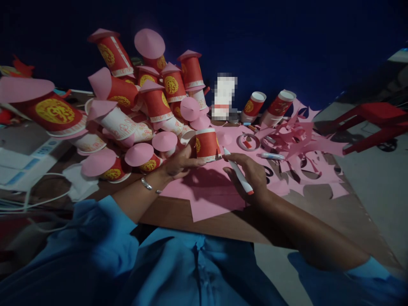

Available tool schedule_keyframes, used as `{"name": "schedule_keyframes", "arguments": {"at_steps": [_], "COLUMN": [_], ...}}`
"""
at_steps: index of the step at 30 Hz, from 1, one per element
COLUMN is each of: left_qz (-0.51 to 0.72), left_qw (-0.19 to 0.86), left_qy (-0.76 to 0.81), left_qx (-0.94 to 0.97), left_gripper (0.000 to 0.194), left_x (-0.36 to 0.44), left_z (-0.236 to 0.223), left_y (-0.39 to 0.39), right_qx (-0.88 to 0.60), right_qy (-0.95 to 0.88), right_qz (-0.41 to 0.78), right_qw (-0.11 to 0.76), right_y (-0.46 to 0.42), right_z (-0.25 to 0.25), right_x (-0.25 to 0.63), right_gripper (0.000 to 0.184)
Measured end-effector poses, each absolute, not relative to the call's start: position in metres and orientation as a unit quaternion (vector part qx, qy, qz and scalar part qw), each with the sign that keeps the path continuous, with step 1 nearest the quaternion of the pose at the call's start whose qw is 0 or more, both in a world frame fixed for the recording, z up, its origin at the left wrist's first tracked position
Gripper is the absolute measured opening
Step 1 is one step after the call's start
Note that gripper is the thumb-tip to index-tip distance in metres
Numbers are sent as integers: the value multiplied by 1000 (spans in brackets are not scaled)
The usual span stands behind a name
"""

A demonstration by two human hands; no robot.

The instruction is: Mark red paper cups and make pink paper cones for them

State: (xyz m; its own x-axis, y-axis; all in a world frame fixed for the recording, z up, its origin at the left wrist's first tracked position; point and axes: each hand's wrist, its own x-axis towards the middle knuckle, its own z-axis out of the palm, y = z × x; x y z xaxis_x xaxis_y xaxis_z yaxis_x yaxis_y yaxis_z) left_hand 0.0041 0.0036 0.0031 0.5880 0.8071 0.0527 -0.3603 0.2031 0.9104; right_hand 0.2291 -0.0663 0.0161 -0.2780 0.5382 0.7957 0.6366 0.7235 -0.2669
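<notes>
My left hand [181,162] is closed around a red paper cup [207,145] with a gold emblem and a white rim. In my right hand [250,172] is a white glue pen [238,173] with a red end, its narrow tip pointing up toward the cup's lower right edge; whether they touch I cannot tell. Pink paper sheets [216,202] lie on the table below both hands. A small pink paper cone [225,137] sits just right of the cup. Left of my left hand is a pink-topped cup [147,163].
Many red and white cups with pink cones [156,102] crowd the left side. At right are pink paper scraps [296,136], a tape roll [248,142] and a capped pen [272,156]. Two cup stacks [278,108] stand behind. A red stool [376,117] is beyond the table.
</notes>
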Motion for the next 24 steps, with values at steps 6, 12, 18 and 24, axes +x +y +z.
{"name": "schedule_keyframes", "arguments": {"at_steps": [6, 12, 18, 24], "left_qz": [394, 390, 391, 376], "left_qw": [733, 727, 722, 713], "left_qy": [245, 258, 274, 295], "left_qx": [497, 504, 500, 513], "left_gripper": [90, 79, 91, 97], "left_x": [3, 4, 5, 4], "left_z": [2, 0, 3, 9], "left_y": [2, 4, 2, 0], "right_qx": [-354, -318, -286, -260], "right_qy": [-809, -823, -813, -822], "right_qz": [-35, -45, -78, -80], "right_qw": [468, 469, 501, 501], "right_y": [-70, -68, -68, -70], "right_z": [15, 12, 17, 23], "right_x": [227, 228, 225, 221], "right_gripper": [33, 39, 27, 14]}}
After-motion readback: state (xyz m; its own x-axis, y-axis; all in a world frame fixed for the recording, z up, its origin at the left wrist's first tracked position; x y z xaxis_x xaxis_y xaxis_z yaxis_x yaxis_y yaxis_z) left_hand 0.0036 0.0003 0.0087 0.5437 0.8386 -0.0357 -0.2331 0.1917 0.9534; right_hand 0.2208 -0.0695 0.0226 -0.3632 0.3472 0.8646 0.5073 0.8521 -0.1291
